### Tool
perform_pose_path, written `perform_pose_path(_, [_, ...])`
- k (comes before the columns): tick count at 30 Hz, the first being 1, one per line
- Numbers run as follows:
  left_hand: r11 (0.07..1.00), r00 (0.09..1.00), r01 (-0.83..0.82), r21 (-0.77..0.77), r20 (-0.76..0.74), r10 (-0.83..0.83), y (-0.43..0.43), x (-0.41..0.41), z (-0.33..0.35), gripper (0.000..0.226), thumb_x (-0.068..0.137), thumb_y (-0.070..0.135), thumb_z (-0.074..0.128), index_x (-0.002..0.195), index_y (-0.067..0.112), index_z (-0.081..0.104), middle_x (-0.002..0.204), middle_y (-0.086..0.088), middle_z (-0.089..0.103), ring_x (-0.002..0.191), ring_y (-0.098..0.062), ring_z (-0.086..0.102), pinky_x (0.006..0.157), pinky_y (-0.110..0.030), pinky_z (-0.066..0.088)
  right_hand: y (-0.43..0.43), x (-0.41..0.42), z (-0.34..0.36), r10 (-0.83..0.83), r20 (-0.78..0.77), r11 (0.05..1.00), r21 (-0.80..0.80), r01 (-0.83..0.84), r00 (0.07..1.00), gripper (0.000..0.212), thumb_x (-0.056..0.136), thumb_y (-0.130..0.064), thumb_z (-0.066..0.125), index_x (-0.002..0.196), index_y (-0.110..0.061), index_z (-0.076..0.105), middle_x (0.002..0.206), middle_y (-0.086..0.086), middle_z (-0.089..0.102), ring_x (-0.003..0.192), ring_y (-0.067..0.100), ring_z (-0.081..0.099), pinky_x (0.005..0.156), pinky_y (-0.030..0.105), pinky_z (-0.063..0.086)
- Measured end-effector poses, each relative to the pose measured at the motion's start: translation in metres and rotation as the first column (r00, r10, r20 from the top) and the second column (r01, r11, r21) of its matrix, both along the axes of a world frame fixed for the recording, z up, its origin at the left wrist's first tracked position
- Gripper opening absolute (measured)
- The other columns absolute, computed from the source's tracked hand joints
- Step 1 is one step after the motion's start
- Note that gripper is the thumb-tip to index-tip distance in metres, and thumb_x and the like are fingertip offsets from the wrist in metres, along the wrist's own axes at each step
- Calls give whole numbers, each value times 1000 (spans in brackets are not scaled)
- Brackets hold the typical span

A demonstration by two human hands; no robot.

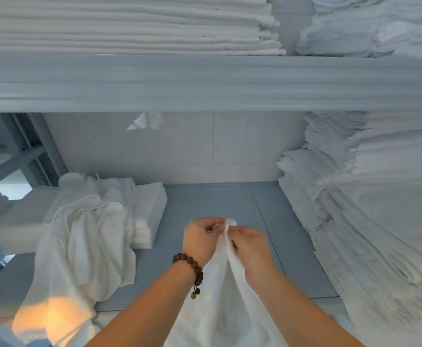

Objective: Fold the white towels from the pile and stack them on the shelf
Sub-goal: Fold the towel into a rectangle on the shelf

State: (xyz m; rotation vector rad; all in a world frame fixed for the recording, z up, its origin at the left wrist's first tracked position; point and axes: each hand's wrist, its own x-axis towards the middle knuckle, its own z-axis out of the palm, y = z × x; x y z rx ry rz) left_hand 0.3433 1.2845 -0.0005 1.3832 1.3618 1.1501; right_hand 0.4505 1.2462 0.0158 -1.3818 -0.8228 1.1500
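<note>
White towel (220, 296) hangs over the shelf board's (205, 204) near edge; left hand (200, 236) and right hand (250, 244) both pinch its top corners together; first fold only starting, I judge; unfolded pile (79, 234) on board's left side not yet done; folded stack (147, 204) under it and tall stacks (355, 221) on board's right look finished.

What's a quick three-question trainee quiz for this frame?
1. True or false: the right hand holds nothing.
2. Which wrist wears the bead bracelet? A) left B) right
3. Fill in: the unfolded towel pile lies to the ___ of the left hand.
Key: 1 false, it pinches the held towel; 2 A; 3 left.
</note>
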Motion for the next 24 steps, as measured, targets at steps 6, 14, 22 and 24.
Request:
perform_pose_path(6, [991, 986, 111, 81, -133, -99, -7, -18, 6, 22, 76, 16, 76, 84, 36, 70, 90, 17, 66, 82, -2, 63, 69, -9, 46, -7, -4, 6, 86, -28, 996, -17, -86, 996, 20, 85, 5, 55, 85, -2, 74, 85, 11, 74, 80, 19, 71, 71, 26, 58])
perform_pose_path(14, [925, 890, 363, 112, -335, -309, -22, -55, 44, 32, 79, -1, 56, 84, 27, 72, 58, 13, 62, 49, -6, 46, 53, -17, 40, 13, 50, 8, 123, 630, 969, 92, -230, 767, 54, 77, 21, 35, 110, -9, 64, 110, 7, 58, 101, 18, 54, 78, 18, 44])
perform_pose_path(22, [894, 845, 427, 138, -411, -341, -33, -95, 81, 27, 81, 1, 58, 81, 25, 71, 40, 15, 40, 39, -4, 30, 43, -10, 26, 34, 77, -5, 443, 862, 829, -291, -477, 246, 57, 83, -9, 67, 131, -34, 49, 157, 6, 9, 144, 26, 11, 114, 37, 17])
perform_pose_path(24, [900, 852, 409, 150, -416, -317, -36, -107, 86, 27, 81, 1, 57, 79, 24, 70, 40, 15, 40, 39, -4, 31, 42, -10, 26, 29, 79, -9, 441, 865, 828, -290, -479, 238, 50, 83, -18, 70, 129, -28, 53, 156, 7, 16, 143, 25, 16, 114, 37, 16])
